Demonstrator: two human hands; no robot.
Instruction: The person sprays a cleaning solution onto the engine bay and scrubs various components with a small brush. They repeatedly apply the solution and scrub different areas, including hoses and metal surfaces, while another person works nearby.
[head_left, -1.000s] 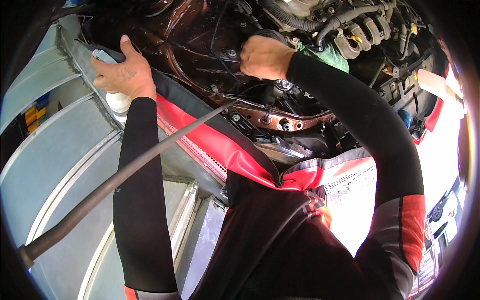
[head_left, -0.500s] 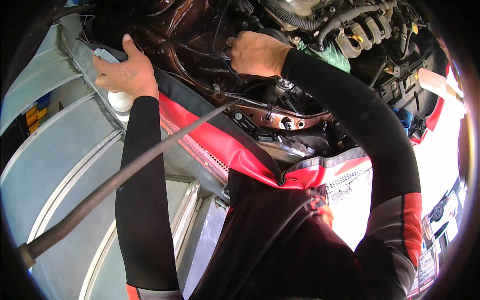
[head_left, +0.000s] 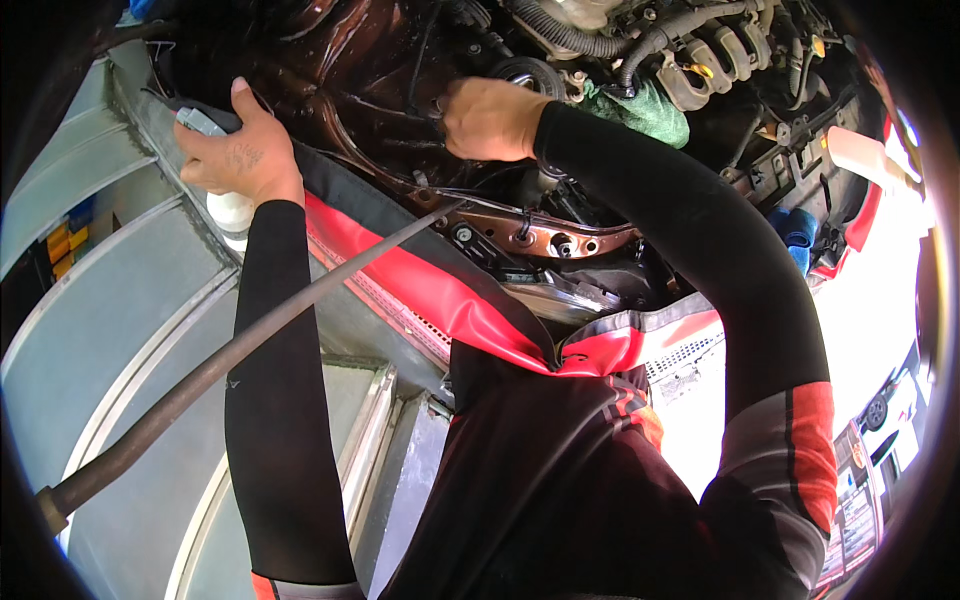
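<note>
My left hand (head_left: 245, 160) is at the upper left with its thumb raised and its other fingers curled around a small grey block-shaped thing (head_left: 203, 123). Just below that hand a white rounded container (head_left: 231, 212) shows in part. Over the car's engine bay, my right hand (head_left: 490, 118) is closed, back of the hand up. Whatever its fingers grip is hidden. Close to its fingertips runs a thin black cable (head_left: 416, 65), and a round pulley (head_left: 530, 75) lies just beyond the knuckles.
A long metal rod (head_left: 250, 340) slants across my left forearm to the brown body panel (head_left: 500, 228). A red and black cover (head_left: 400, 275) drapes the car's edge before me. Green cloth (head_left: 640, 112) lies by the engine. Blue cloth (head_left: 799, 230) hangs right; a grey slatted metal surface (head_left: 120, 310) stands left.
My right hand has shifted slightly left and nearer, uncovering more of the pulley. The whole view has moved a little; my left hand keeps its hold on the grey thing.
</note>
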